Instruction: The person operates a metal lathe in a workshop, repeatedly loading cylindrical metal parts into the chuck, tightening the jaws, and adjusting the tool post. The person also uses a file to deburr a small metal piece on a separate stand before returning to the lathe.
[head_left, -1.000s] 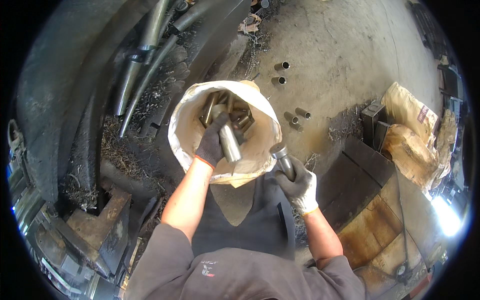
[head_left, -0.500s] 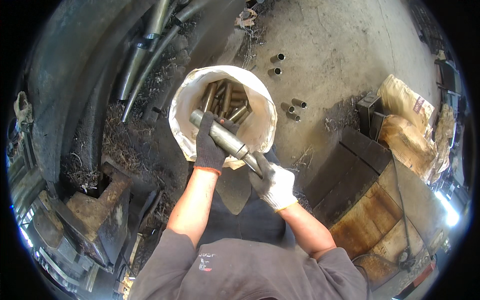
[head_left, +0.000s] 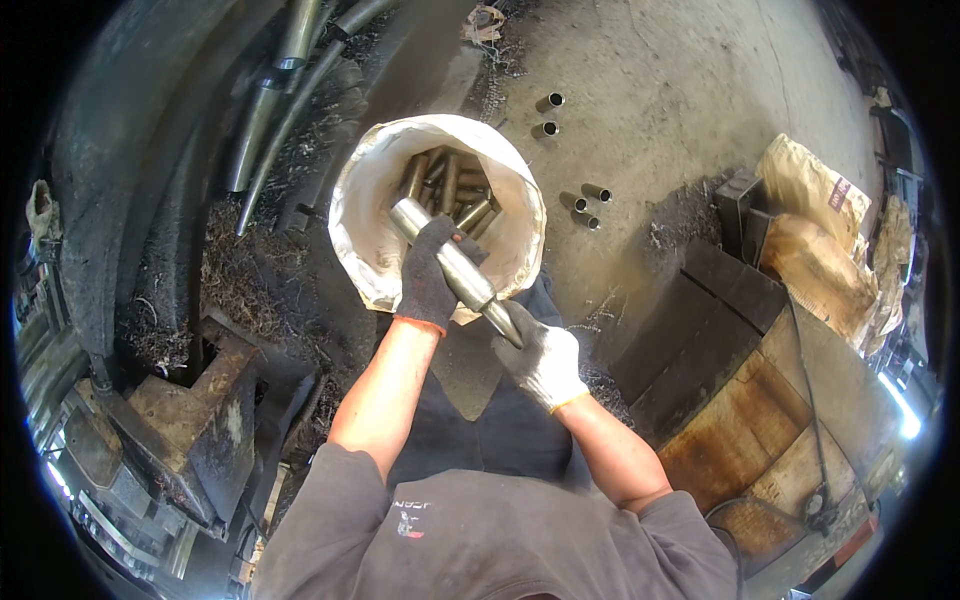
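The open-mouthed white sack (head_left: 520, 215) contains a loose pile of metal cylinders (head_left: 451, 185), lying in various directions at its bottom. Five hollow metal sleeves (head_left: 596, 193) are on the concrete floor (head_left: 680, 100) to the right of the sack, outside it. Relative to the frame one second earlier, the handled steel piece (head_left: 505, 323) has moved from a position apart, beside the sack's rim, to the lower right end of the metal tube (head_left: 466, 278); the two are now in line. This alignment matches the frame half a second earlier. The tube is held at a slant, its upper left end over the sack mouth. The left hand (head_left: 430, 272), in a dark glove with an orange cuff, is wrapped around the tube's middle; both tube ends project past the fingers. The right hand (head_left: 541, 358), in a grey-and-white glove, has its fingers closed around the steel piece's handle, just below the joint. Insertion depth cannot be determined.
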